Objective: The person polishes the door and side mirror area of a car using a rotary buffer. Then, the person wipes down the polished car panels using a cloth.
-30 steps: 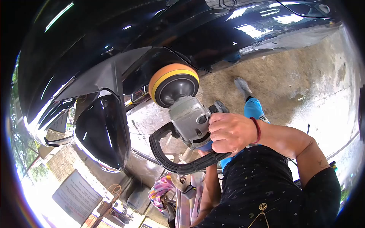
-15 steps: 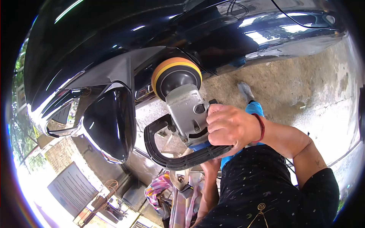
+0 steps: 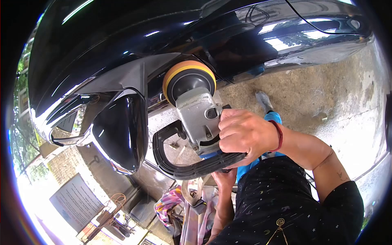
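A polisher (image 3: pixel 198 114) with a grey metal head and an orange and yellow pad (image 3: pixel 190 75) is held up against the side of a black car (image 3: pixel 163 36). My right hand (image 3: pixel 247 134), with a red band at the wrist, is closed round the end of its black loop handle (image 3: pixel 196 168). Lower down, my left hand (image 3: pixel 224 179) is closed on the rear part of the polisher, its fingers partly hidden behind the handle. The pad's working face is turned to the car and out of sight.
Left of the polisher, the car's side mirror (image 3: pixel 120 132) sticks out. A colourful cloth (image 3: pixel 169 202) hangs below the handle. A printed board (image 3: pixel 76 202) stands at the lower left. My foot (image 3: pixel 264 101) is on the concrete floor (image 3: pixel 306 94).
The car and mirror have shifted rightward in view. The polisher, with both hands on it, has moved slightly left relative to my body, its pad still by the car's side.
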`<state>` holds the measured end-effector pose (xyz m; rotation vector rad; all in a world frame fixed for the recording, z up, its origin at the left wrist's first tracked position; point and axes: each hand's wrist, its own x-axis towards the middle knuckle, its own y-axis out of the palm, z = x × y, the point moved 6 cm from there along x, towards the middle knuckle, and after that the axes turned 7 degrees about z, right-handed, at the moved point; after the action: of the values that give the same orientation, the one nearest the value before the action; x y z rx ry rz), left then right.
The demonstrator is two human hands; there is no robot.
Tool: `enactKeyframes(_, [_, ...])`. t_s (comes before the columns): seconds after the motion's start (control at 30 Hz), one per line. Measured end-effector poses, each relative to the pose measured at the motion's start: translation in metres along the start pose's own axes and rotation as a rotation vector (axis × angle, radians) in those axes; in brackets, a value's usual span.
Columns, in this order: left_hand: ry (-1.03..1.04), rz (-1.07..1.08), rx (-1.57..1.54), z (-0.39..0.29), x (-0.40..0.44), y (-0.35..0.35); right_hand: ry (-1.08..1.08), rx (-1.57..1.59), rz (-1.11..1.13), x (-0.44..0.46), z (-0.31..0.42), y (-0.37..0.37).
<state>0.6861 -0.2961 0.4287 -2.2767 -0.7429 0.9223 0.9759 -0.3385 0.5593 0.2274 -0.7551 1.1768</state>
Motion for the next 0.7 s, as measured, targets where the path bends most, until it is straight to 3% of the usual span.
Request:
enactKeyframes(0.23, [-0.059,0.027,-0.039,-0.011,0.0,-0.001,0.011,-0.034,0.035,0.013,-0.001,0.017])
enactKeyframes(0.27, [-0.059,0.026,-0.041,-0.007,0.0,0.002,0.077,-0.08,0.144,0.009,-0.002,0.022])
enactKeyframes(0.33, [0.111,-0.047,-0.09,-0.001,0.002,0.007,0.069,-0.085,0.158,0.008,-0.003,0.029])
enactKeyframes(0.47, [0.021,-0.005,-0.129,0.033,-0.004,0.023,0.057,-0.126,0.195,-0.007,-0.002,0.043])
enactKeyframes(0.7, [0.135,-0.051,-0.112,0.027,-0.001,0.026,0.051,-0.189,0.128,-0.006,0.008,0.046])
